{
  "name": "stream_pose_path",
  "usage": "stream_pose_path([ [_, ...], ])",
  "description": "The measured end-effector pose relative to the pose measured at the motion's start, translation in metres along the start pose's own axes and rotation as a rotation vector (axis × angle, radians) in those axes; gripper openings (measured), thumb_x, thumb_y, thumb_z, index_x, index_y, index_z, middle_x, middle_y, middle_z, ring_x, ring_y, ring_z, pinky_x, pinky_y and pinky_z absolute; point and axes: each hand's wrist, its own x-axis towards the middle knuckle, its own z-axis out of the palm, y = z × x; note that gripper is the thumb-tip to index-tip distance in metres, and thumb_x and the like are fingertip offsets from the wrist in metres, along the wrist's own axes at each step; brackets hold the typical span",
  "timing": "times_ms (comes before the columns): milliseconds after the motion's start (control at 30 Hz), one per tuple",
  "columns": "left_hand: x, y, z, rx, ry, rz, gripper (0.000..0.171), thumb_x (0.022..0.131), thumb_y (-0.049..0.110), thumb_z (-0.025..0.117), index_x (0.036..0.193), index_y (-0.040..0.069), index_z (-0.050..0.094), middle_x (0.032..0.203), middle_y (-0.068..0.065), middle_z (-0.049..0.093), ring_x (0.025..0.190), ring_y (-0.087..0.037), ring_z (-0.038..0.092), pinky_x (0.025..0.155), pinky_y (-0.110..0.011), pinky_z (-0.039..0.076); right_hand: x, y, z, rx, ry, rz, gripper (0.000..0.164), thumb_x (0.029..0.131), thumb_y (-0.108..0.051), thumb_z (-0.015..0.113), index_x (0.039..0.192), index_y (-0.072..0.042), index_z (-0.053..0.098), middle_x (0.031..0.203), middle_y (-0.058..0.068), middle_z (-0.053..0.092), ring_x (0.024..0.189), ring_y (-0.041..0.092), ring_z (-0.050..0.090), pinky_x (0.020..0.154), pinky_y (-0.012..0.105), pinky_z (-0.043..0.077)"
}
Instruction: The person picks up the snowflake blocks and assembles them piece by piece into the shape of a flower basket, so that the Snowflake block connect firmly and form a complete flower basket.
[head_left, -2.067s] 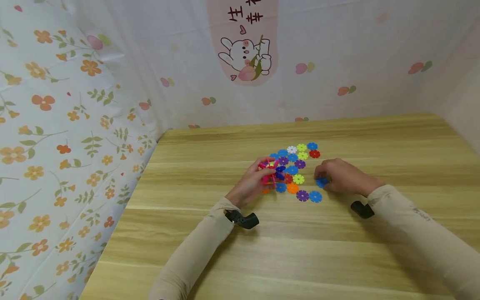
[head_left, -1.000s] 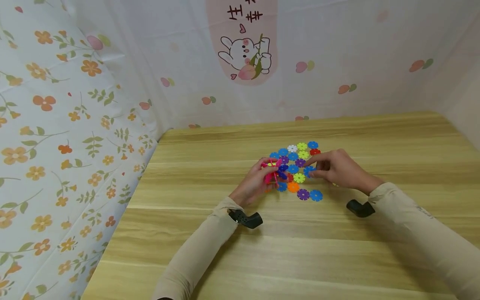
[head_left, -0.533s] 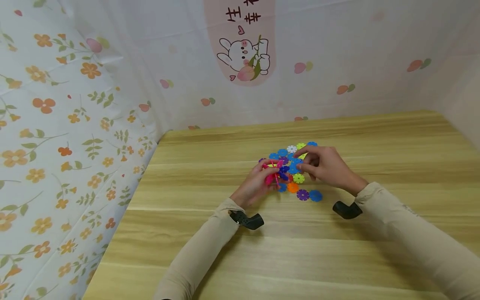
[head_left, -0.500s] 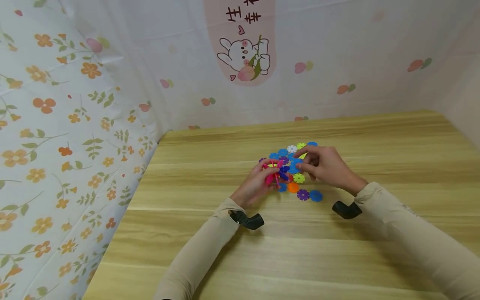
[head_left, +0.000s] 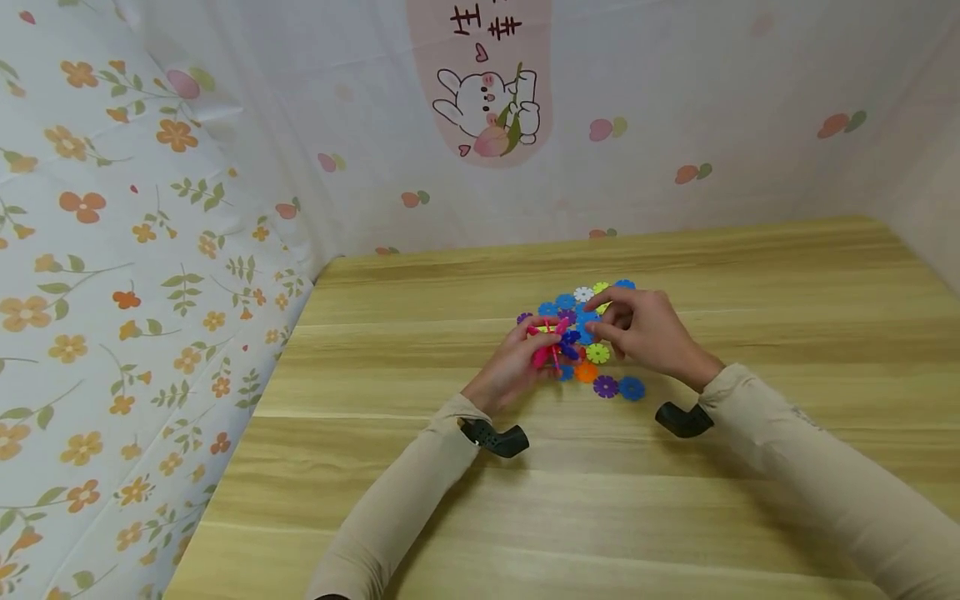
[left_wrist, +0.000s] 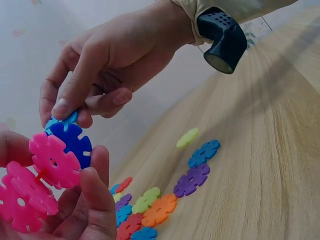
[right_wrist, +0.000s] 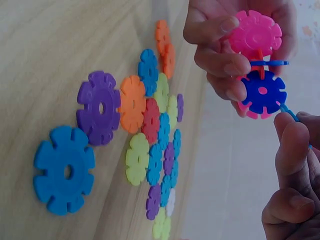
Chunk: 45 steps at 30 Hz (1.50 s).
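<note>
Head view: our right hand (head_left: 651,332), pinching a light-blue disc (left_wrist: 54,121), has brought it to the pink-and-blue cluster (left_wrist: 57,172) our left hand (head_left: 512,368) grips above the table (head_left: 570,508), seemingly placed for joining.

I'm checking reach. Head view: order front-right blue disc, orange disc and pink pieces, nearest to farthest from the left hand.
1. Pink pieces, in the left hand.
2. Orange disc, to its right.
3. Front-right blue disc, farther right.
</note>
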Motion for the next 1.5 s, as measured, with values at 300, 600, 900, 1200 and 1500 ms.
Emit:
stream_pose_path([
  [300,0.001,-0.003,0.001,-0.004,0.017,0.019,0.026,0.107,0.012,0.044,0.133,0.011,0.045,0.101,-0.002,0.062,0.087,-0.017,0.069,0.071,-0.026,0.051,0.001,0.001,0.010,0.013,0.049,-0.011,0.016,0.092,-0.004,0.070,0.107,0.000,0.068,0.071,0.016,0.069,0.047,0.024,0.060,0.049,0.025,0.052],
  [600,0.004,0.000,0.006,-0.025,0.050,0.058,0.029,0.106,0.011,0.044,0.135,0.010,0.041,0.098,-0.002,0.062,0.081,-0.016,0.065,0.069,-0.025,0.049,0.003,-0.005,0.015,0.105,0.094,-0.011,0.011,0.095,-0.002,0.066,0.103,0.005,0.067,0.071,0.017,0.070,0.044,0.020,0.059,0.047,0.028,0.052],
  [900,0.004,0.001,0.005,-0.004,0.032,0.057,0.030,0.107,0.010,0.043,0.137,0.009,0.039,0.102,-0.003,0.058,0.076,-0.016,0.057,0.070,-0.023,0.049,0.004,-0.001,0.023,0.166,0.112,-0.011,0.009,0.094,0.001,0.065,0.102,0.007,0.065,0.067,0.022,0.067,0.046,0.025,0.062,0.048,0.030,0.054],
  [1200,-0.001,0.001,-0.012,0.107,0.039,0.060,0.032,0.106,0.011,0.048,0.136,0.004,0.045,0.085,0.001,0.060,0.074,-0.013,0.060,0.075,-0.027,0.055,0.006,-0.002,0.006,0.073,-0.081,0.025,0.021,0.101,-0.013,0.060,0.118,-0.003,0.066,0.081,0.016,0.075,0.056,0.024,0.067,0.053,0.028,0.051],
  [1500,-0.002,0.000,-0.018,0.045,0.069,0.041,0.028,0.103,0.005,0.050,0.131,0.002,0.048,0.093,0.002,0.059,0.074,-0.012,0.067,0.078,-0.029,0.061,-0.007,0.006,-0.015,-0.135,-0.242,0.000,0.014,0.095,-0.010,0.067,0.106,-0.002,0.072,0.082,0.007,0.073,0.063,0.013,0.066,0.060,0.023,0.054],
])
